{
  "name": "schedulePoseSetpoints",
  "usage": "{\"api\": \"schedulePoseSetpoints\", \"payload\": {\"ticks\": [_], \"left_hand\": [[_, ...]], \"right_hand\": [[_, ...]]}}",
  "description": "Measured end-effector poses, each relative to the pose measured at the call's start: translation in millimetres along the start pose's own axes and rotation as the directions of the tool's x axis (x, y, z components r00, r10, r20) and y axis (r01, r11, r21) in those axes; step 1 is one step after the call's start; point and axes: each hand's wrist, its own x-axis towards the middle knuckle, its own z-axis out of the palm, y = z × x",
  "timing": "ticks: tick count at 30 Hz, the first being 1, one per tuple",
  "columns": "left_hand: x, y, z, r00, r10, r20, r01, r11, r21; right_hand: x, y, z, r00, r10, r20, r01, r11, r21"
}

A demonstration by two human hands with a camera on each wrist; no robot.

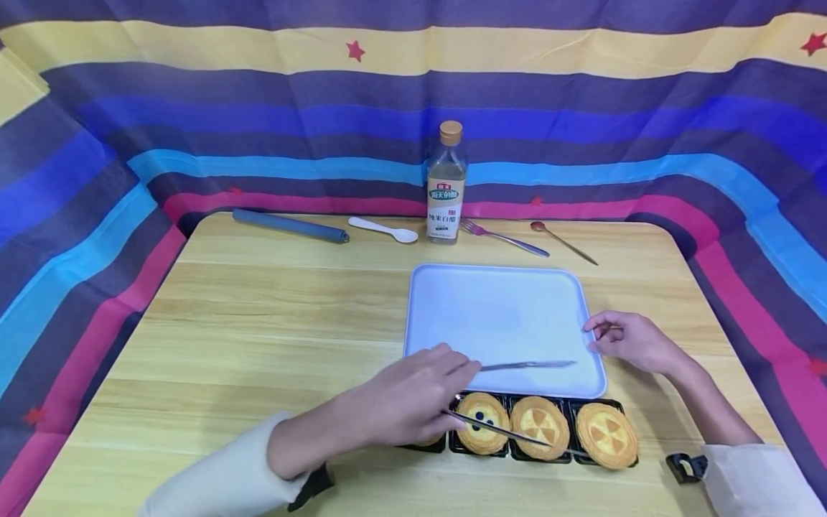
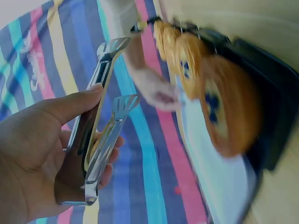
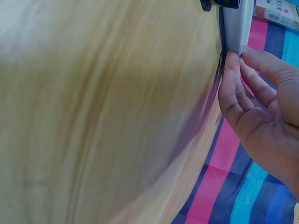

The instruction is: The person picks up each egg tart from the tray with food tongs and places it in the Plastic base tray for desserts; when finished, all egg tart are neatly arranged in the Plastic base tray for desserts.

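My left hand [image 1: 407, 391] holds metal tongs [image 2: 70, 182] with slotted ends, its thumb along one arm and its fingers round the other. In the head view the tongs' arms are spread apart, one over the pale blue tray [image 1: 491, 316], the other across the egg tarts. The tarts sit in a row in a black plastic container [image 1: 571, 409]: one with blueberries [image 1: 492, 408] and two with triangular pieces [image 1: 540, 415] show whole. Another is mostly hidden beneath my left hand. My right hand [image 1: 636, 343] pinches the tray's right edge between thumb and fingers [image 3: 231, 88].
Along the back of the wooden table [image 1: 258, 323] lie a blue-grey stick [image 1: 291, 226], a white spoon [image 1: 384, 230], a fork [image 1: 507, 238] and a thin small-headed spoon [image 1: 565, 244]. A vinegar bottle [image 1: 446, 190] stands behind the tray. Striped cloth [image 1: 258, 129] surrounds the table.
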Motion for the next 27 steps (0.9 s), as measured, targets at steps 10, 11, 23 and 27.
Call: {"api": "schedulePoseSetpoints", "payload": {"ticks": [10, 11, 23, 27], "left_hand": [[-55.1, -37.4, 10.6, 0.894, -0.389, -0.223, 0.308, 0.894, -0.326], [-59.7, -40.0, 13.2, 0.873, -0.43, -0.231, 0.337, 0.873, -0.352], [-113.7, -96.2, 68.0, 0.669, -0.652, -0.357, 0.566, 0.758, -0.323], [-122.8, -103.8, 79.0, 0.611, -0.731, -0.302, 0.663, 0.682, -0.309]], "right_hand": [[1, 0, 0, 1.0, 0.014, 0.005, -0.014, 1.0, 0.005], [1, 0, 0, 1.0, 0.011, 0.003, -0.011, 1.0, 0.004], [1, -1, 0, 1.0, 0.005, -0.003, -0.005, 1.0, -0.009], [1, -1, 0, 1.0, 0.003, -0.003, -0.003, 1.0, -0.008]]}}
